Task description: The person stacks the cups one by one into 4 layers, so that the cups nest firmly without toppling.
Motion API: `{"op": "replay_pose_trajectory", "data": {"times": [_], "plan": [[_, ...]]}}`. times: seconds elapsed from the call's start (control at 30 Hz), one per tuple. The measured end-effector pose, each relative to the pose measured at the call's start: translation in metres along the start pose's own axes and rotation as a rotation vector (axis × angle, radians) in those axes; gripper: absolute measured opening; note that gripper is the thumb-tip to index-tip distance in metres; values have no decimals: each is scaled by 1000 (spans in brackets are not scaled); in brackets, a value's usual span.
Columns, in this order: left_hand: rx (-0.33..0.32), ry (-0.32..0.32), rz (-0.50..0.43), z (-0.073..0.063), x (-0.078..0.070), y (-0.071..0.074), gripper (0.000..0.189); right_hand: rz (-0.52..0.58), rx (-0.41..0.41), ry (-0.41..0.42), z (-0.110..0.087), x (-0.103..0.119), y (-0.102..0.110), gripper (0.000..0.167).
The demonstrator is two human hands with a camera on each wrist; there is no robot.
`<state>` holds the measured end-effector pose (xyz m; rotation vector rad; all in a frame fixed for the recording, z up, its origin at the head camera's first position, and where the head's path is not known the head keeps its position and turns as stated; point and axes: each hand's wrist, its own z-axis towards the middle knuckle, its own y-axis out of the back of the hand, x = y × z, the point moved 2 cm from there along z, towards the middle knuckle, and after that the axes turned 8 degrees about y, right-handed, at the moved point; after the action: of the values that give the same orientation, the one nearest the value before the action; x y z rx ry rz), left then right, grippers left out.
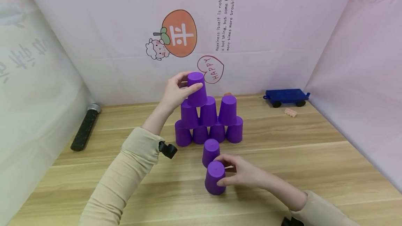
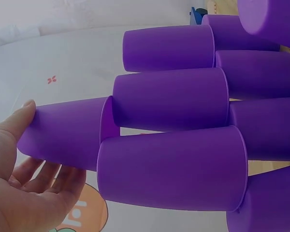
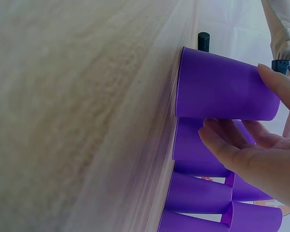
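My left hand grips an upside-down purple cup, thumb on the near side and fingers round the back. That cup is slightly tilted, its rim right at the tops of two cups in the stack's upper row; the left wrist view shows this held cup at their bases. The upper row has three cups, standing on a lower row of several purple cups. Nearer me, my right hand holds another upside-down cup on the table between thumb and fingers. Just behind it stands one more cup.
A black microphone lies on the wooden table at the left. At the back right are a blue toy wagon and a small pale toy brick. A printed white cloth hangs behind, with cloth on both sides.
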<state>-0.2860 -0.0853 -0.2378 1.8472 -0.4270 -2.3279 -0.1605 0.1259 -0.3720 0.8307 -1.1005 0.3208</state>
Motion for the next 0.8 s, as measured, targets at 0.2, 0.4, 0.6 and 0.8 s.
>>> {"op": "replay_pose_trajectory", "data": {"times": [0.2, 0.4, 0.6, 0.8], "plan": [[-1, 3, 9, 0, 0, 0, 49, 4, 2, -7, 0, -1, -1, 44], [-3, 11, 22, -1, 1, 0, 50, 11, 0, -14, 1, 0, -2, 44], [5, 3, 23, -1, 3, 0, 54, 14, -14, -19, 0, 2, -2, 42], [20, 19, -21, -5, 8, 5, 61, 24, -37, -30, -3, 4, 2, 39]]}}
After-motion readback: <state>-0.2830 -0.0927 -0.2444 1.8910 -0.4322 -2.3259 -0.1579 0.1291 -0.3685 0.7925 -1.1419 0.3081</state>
